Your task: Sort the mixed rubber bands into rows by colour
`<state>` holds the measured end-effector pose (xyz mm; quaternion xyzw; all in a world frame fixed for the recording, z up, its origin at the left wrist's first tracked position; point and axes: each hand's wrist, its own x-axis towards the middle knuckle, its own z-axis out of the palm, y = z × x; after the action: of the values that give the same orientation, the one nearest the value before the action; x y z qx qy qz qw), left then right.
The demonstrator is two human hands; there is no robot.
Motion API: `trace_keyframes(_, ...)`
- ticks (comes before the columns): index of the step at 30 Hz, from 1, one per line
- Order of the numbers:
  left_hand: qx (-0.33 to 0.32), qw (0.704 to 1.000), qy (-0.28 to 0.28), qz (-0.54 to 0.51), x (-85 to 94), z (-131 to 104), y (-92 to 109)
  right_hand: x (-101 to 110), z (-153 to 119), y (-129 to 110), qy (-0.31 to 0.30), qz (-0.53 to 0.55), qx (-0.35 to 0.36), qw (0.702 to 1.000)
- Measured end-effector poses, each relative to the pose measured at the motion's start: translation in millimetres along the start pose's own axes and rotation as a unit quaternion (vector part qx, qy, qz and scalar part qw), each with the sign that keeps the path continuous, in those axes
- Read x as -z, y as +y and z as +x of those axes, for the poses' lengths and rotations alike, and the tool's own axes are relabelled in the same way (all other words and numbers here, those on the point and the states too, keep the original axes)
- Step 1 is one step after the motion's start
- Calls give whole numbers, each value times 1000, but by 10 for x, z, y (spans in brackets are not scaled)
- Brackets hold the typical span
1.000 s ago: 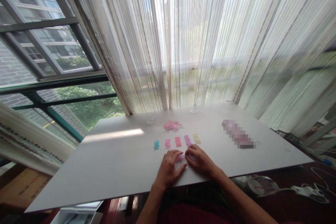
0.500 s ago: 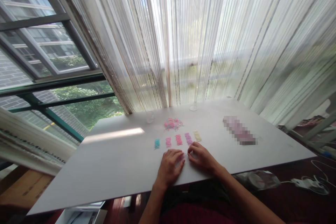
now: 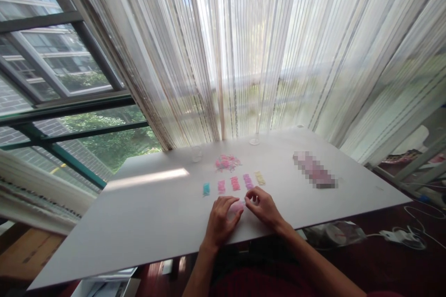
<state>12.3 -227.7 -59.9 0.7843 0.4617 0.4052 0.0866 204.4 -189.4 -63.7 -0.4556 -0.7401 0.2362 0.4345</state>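
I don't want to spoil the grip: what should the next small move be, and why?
Probably hold the left hand steady and ease the right hand slightly aside: the left curls around a pink item, while the right's fingertips sit close beside it, and whether they pinch anything is unclear.

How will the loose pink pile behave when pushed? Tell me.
The pink pile would probably spread rather than move as one, since its small pieces lie loose. It looks light, being many thin bits. They may slide easily, as the white table looks flat and smooth.
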Motion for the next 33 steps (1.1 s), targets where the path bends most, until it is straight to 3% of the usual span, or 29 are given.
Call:
trace_keyframes(20, -65, 996, 46, 33, -72, -12, 25, 5, -48, -11, -43, 15, 9, 999)
trace_keyframes(33, -27, 998, 57, 32, -29, -16, 28, 48, -59, -77, -53, 29, 14, 998)
